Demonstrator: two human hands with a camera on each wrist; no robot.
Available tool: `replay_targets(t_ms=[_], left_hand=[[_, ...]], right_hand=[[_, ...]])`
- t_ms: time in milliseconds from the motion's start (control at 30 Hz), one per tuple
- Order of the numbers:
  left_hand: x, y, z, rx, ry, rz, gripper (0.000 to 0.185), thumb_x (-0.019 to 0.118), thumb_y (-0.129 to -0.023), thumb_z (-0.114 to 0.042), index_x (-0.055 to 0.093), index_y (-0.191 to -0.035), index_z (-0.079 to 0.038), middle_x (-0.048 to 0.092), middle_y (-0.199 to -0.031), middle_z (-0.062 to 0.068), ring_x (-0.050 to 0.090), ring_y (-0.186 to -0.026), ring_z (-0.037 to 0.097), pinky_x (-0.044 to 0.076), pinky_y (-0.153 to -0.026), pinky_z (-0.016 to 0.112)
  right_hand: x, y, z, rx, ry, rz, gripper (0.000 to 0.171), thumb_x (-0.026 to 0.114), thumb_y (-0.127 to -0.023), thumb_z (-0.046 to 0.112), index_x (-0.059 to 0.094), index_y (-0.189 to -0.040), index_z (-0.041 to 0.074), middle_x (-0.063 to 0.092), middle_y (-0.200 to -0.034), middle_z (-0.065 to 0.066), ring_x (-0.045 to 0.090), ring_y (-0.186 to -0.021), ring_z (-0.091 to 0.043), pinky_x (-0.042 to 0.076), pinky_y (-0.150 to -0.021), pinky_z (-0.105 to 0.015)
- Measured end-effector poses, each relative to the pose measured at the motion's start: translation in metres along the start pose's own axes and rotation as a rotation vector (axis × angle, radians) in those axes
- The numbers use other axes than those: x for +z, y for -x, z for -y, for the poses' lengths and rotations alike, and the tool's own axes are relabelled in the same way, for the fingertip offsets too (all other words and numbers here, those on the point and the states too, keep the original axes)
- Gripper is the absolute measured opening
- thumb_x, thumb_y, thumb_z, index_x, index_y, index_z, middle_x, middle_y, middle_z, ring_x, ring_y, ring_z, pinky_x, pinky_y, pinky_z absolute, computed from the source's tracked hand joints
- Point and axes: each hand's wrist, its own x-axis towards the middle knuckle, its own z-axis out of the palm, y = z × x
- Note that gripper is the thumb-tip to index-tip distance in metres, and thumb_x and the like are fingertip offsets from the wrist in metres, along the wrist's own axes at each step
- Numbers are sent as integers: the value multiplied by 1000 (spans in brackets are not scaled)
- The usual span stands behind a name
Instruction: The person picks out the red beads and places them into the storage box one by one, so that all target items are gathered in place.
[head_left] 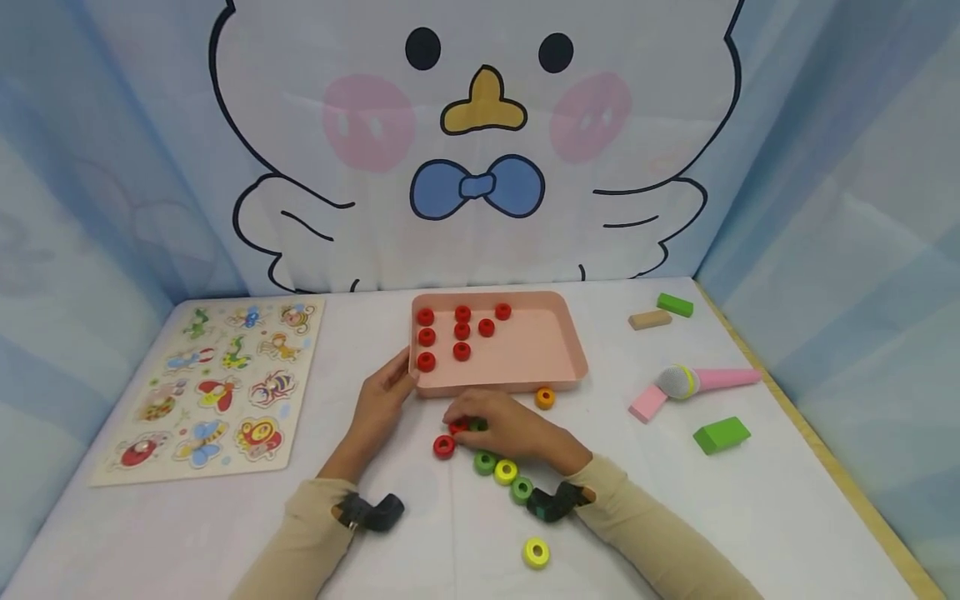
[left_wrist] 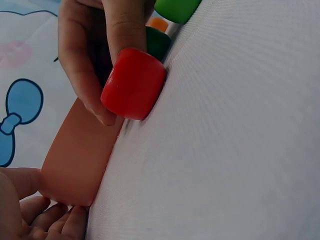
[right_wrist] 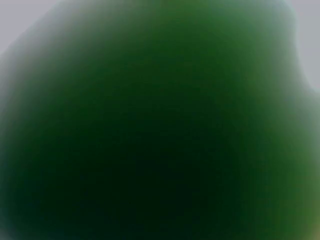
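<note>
Beside tray, hands pinch ring

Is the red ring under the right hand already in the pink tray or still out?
Out. The red ring lies on the table between the right hand's fingers, in front of the pink tray.

Puzzle board left of tray

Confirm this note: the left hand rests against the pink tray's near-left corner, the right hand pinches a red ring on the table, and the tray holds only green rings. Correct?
Not quite. The rings in the pink tray are red, not green, as the head view shows. The rest holds: the left hand rests against the tray's near-left corner, and the right hand pinches a red ring on the table.
</note>
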Motion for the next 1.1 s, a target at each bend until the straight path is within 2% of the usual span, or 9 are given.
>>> replay_targets(t_ms=[100,333,433,533,633,767,833,933,1100], left_hand=[[-3,-1,-1,8,-11,-1,54,55,-101,-26,39,-152,-15,40,-153,1,35,-140,16,34,-111,35],[-4,-3,0,25,10,-5,54,56,-101,-23,39,-152,-13,40,-153,3,36,-140,17,36,-110,34],[-5,-4,1,18,0,-9,55,55,-102,-24,38,-152,-13,39,-153,2,35,-140,17,35,-110,34],[-5,-5,2,4,-6,-12,55,54,-102,-24,37,-153,-14,39,-154,2,35,-140,17,36,-110,35],[-3,-5,4,-5,4,-12,55,55,-101,-25,38,-153,-15,39,-153,2,35,-140,17,36,-110,35],[-1,-3,8,-6,21,-5,54,56,-101,-24,39,-152,-13,41,-152,4,35,-140,19,34,-111,36],[0,-2,9,-7,17,1,55,56,-101,-25,39,-152,-13,40,-153,3,34,-141,19,33,-112,37],[1,-1,9,-11,8,6,56,56,-101,-27,39,-152,-15,40,-153,1,33,-141,18,33,-112,37],[-1,-2,5,4,24,5,55,56,-101,-26,39,-152,-16,41,-152,0,35,-140,15,34,-111,33]], right_hand=[[-8,-1,3,17,-1,-20,29,70,-93,22,70,-121,16,62,-115,11,54,-105,-4,47,-96,-23],[-44,-8,-6,33,-76,-159,29,73,-90,14,70,-118,9,66,-113,6,59,-105,-9,52,-93,-28],[-65,-18,-23,103,-89,-208,30,74,-89,14,70,-118,8,67,-114,2,61,-105,-14,52,-93,-31],[-85,-31,-51,188,-69,-257,30,74,-89,13,71,-118,7,68,-116,-3,61,-106,-19,52,-94,-34],[-99,-41,-78,332,-79,-285,29,71,-91,14,71,-119,7,66,-118,-6,59,-109,-23,51,-96,-36],[-105,-46,-103,546,-106,-264,31,67,-94,16,68,-124,10,62,-122,-7,54,-113,-25,45,-103,-41],[-105,-47,-111,603,-109,-254,32,65,-95,17,66,-126,9,61,-123,-7,53,-113,-26,43,-105,-42],[-104,-49,-115,636,-124,-257,32,65,-95,17,66,-125,8,60,-124,-7,52,-112,-26,42,-105,-42],[-104,-55,-115,619,-106,-268,31,66,-94,18,67,-124,7,61,-125,-7,52,-111,-25,44,-103,-40]])
